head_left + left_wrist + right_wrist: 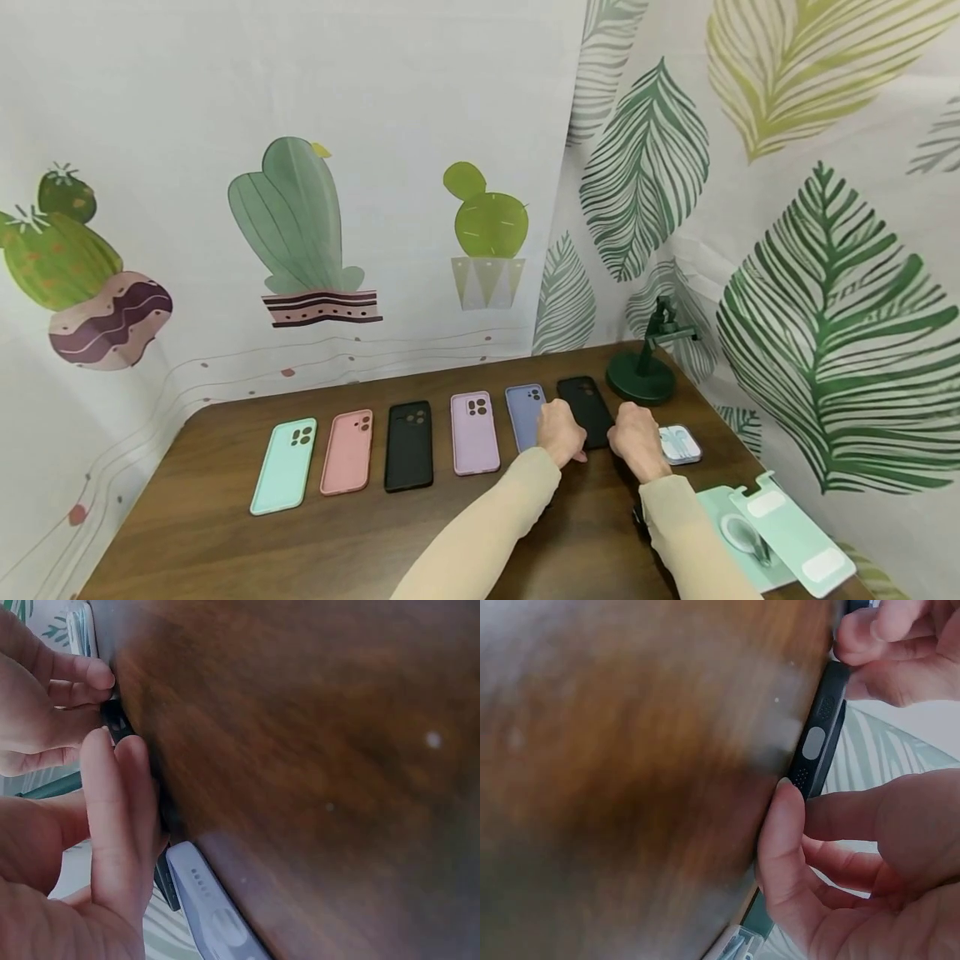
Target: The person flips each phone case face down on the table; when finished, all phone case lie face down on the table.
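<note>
Mint phone case [282,468], pink case [347,457], black case [408,450], lilac case [474,442] and blue case [524,412] lie in a row on a wooden table [337,542]. Next, the left hand [560,432] and right hand [637,439] pinch the near edge of the rightmost case [585,408], also black. Farther right: a dark green stand [641,377], then a small pale box [680,445].

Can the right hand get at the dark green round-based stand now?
Probably yes: the stand is just beyond the right hand, nothing visible between them, though that hand pinches the rightmost black phone case.
</note>
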Available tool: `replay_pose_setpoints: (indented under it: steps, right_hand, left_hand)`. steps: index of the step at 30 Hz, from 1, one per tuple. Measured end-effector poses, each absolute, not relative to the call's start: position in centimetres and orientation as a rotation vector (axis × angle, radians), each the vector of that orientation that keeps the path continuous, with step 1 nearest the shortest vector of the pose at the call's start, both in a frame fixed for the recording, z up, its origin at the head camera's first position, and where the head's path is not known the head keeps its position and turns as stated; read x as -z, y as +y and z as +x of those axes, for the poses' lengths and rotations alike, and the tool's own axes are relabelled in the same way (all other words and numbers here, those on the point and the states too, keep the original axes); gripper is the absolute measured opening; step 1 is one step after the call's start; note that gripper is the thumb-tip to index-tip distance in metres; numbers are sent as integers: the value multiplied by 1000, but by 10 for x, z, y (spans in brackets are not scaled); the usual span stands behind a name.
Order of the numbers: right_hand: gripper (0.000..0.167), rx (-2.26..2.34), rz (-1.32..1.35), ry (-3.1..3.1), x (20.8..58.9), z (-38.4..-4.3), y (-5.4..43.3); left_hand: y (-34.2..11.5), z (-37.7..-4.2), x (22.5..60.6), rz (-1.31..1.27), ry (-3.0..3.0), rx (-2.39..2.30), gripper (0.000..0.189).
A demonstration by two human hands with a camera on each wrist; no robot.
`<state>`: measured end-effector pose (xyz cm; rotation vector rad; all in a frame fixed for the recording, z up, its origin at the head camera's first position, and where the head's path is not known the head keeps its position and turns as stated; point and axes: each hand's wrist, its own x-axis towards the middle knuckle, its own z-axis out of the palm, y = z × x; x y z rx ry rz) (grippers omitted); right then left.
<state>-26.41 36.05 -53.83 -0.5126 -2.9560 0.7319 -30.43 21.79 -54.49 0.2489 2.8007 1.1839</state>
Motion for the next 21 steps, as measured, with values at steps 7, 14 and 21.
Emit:
replay_pose_setpoints:
  steps: [7, 14, 21]
  right_hand:
    - [18, -766, -491, -2931, 570, -280, 382]
    - [32, -802, -595, -2885, 521, -251, 354]
    - [39, -810, -624, -2885, 493, -236, 344]
  left_hand:
    - [218, -303, 549, 235, 2801, -1193, 13]
    - [212, -295, 537, 203, 2727, -1329, 21]
    - [209, -284, 519, 142, 2701, -1323, 19]
